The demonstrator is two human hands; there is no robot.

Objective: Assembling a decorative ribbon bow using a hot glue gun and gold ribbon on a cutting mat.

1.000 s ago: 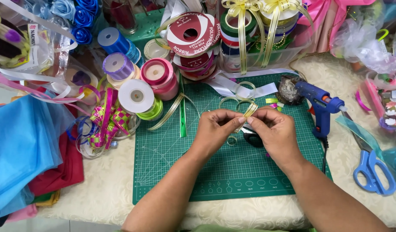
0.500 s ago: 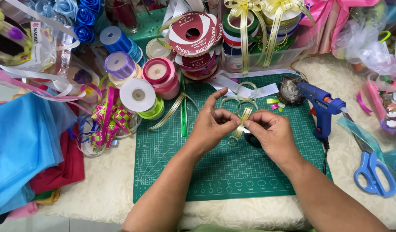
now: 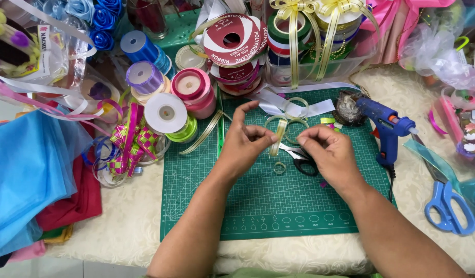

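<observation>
Over the green cutting mat (image 3: 258, 206), my left hand (image 3: 245, 144) pinches a short strip of pale gold ribbon (image 3: 278, 135) between thumb and middle finger, index finger raised. Close to the strip's right side, my right hand (image 3: 325, 153) has its fingertips pinched together; whether they touch the ribbon I cannot tell. Black-handled scissors (image 3: 302, 162) lie on the mat under the right hand. A small ribbon loop (image 3: 280, 167) rests on the mat below the strip. Larger gold loops (image 3: 294, 121) lie just beyond.
A blue glue gun (image 3: 384, 126) stands at the mat's right edge. Blue scissors (image 3: 446, 203) lie far right. Ribbon spools (image 3: 193, 92) crowd the back left, with a clear box of bows (image 3: 309, 46) behind. Blue and red cloth (image 3: 36, 170) is piled at left.
My hands have drawn slightly apart; the ribbon strip now hangs from the left fingers, and the left index finger has lifted.
</observation>
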